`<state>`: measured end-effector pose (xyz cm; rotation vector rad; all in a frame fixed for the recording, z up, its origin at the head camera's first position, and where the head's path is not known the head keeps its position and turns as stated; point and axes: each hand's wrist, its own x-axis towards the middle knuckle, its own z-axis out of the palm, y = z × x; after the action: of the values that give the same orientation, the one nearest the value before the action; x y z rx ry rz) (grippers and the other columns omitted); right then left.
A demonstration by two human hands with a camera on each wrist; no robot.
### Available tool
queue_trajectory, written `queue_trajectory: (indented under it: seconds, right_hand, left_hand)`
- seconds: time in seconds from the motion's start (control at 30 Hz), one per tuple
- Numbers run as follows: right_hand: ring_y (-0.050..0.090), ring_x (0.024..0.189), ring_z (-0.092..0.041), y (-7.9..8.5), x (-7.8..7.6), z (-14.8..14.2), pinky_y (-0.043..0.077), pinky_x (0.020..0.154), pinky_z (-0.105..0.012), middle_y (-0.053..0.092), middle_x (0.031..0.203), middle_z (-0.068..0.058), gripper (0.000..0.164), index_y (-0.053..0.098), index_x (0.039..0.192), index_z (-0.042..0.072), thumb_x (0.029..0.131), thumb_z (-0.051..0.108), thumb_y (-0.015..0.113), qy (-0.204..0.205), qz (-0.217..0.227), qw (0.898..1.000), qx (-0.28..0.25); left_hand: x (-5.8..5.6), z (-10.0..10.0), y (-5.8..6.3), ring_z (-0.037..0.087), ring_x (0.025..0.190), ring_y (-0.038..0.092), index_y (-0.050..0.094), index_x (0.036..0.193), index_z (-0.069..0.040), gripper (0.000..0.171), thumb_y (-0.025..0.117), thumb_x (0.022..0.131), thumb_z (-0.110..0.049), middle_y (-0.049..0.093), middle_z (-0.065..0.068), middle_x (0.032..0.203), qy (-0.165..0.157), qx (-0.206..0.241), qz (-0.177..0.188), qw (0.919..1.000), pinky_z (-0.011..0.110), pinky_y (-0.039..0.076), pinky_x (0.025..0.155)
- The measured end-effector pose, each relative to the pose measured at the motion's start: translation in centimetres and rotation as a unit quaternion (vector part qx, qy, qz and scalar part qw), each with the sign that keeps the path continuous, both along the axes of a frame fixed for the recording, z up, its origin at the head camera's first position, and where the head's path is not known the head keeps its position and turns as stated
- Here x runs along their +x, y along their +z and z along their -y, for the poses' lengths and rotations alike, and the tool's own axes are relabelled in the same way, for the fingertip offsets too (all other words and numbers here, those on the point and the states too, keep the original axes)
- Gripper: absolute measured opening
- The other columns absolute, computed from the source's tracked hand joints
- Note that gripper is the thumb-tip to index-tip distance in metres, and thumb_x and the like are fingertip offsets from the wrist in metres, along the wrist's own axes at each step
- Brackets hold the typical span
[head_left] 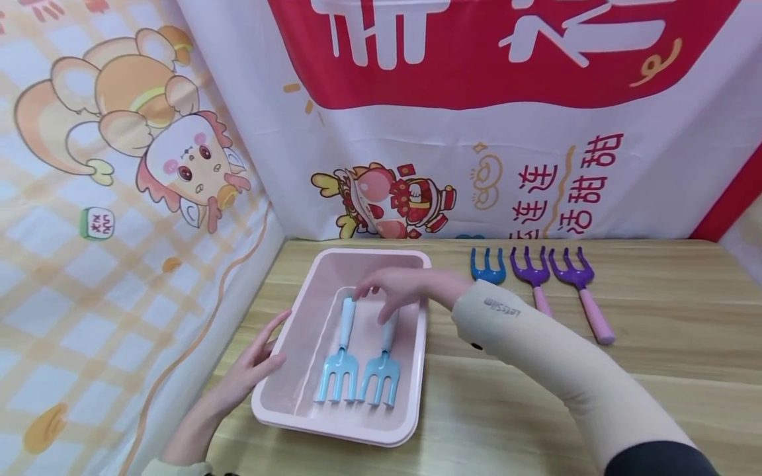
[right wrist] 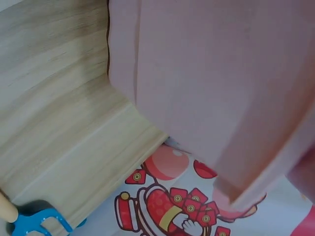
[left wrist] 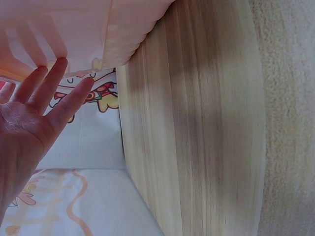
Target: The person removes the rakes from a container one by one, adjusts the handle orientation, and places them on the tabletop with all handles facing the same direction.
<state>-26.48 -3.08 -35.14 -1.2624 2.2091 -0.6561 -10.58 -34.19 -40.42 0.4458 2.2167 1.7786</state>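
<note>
Two light blue hand forks, a left fork (head_left: 340, 360) and a right fork (head_left: 383, 363), lie side by side in a pink plastic bin (head_left: 280, 390), tines toward me. Over the bin, my right hand (head_left: 399, 287) is above the handle ends. Its fingertips are by the left handle's end and its thumb is by the right handle, spread apart; whether they touch is unclear. My left hand (head_left: 247, 363) rests against the bin's left side. In the left wrist view, that hand's fingers (left wrist: 74, 101) are extended along the pink wall (left wrist: 54, 29).
Right of the bin, a blue fork (head_left: 488, 268) and two purple forks with pink handles, the nearer (head_left: 532, 271) and the farther (head_left: 580, 277), lie on the wooden table (head_left: 506, 410). My right forearm partly covers them. Printed cloth (head_left: 417, 139) hangs behind and at the left.
</note>
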Motion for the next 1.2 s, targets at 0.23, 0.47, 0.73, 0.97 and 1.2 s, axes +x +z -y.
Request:
queue_trajectory:
  seconds: [0.23,0.47,0.73,0.97,1.2]
  right_hand:
    - [0.052,0.109,-0.015,-1.6,-0.4,1.8,0.049,0.091,-0.029,0.060,0.118,0.006,0.046,0.066,0.124,0.025,0.082,0.011,0.079,-0.004,0.032,0.997,0.071]
    - [0.049,0.110,-0.016,-2.1,0.1,1.9,0.047,0.095,-0.036,0.056,0.126,0.001,0.049,0.063,0.128,0.023,0.082,0.014,0.078,-0.005,0.086,0.982,0.165]
    - [0.054,0.101,-0.015,-2.3,0.3,1.9,0.047,0.091,-0.034,0.064,0.111,0.000,0.036,0.069,0.115,0.020,0.084,0.003,0.073,-0.017,0.102,0.968,0.227]
    - [0.057,0.095,-0.015,-3.6,-1.0,2.3,0.049,0.084,-0.036,0.066,0.097,0.004,0.032,0.073,0.096,0.024,0.075,0.002,0.080,-0.027,0.103,0.950,0.294]
    - [0.057,0.098,-0.018,-8.7,-4.5,3.3,0.048,0.085,-0.039,0.068,0.101,0.004,0.042,0.075,0.095,0.028,0.062,0.005,0.086,-0.026,0.159,0.933,0.323]
  left_hand:
    - [0.0,-0.1,0.0,0.034,0.105,0.063,0.010,0.157,-0.015,0.066,0.042,0.101,-0.001,0.039,0.044,0.134,-0.011,0.006,-0.021,0.9997,0.047,0.058,0.076]
    - [0.1,-0.2,0.0,0.036,0.105,0.062,0.008,0.157,-0.013,0.066,0.042,0.101,-0.001,0.035,0.046,0.135,-0.020,0.016,-0.018,0.9995,0.048,0.057,0.078]
    - [0.1,-0.3,0.2,0.040,0.108,0.059,0.008,0.157,-0.016,0.065,0.041,0.102,-0.003,0.035,0.045,0.136,-0.015,0.002,-0.012,0.9998,0.047,0.057,0.079]
    - [0.1,-0.3,0.4,0.043,0.109,0.058,0.009,0.157,-0.017,0.065,0.041,0.102,-0.004,0.039,0.043,0.135,-0.013,-0.013,-0.015,0.9997,0.046,0.057,0.079]
    - [0.2,-0.1,0.3,0.040,0.109,0.058,0.010,0.157,-0.018,0.064,0.042,0.103,-0.006,0.040,0.041,0.135,-0.005,-0.026,-0.016,0.9995,0.043,0.057,0.080]
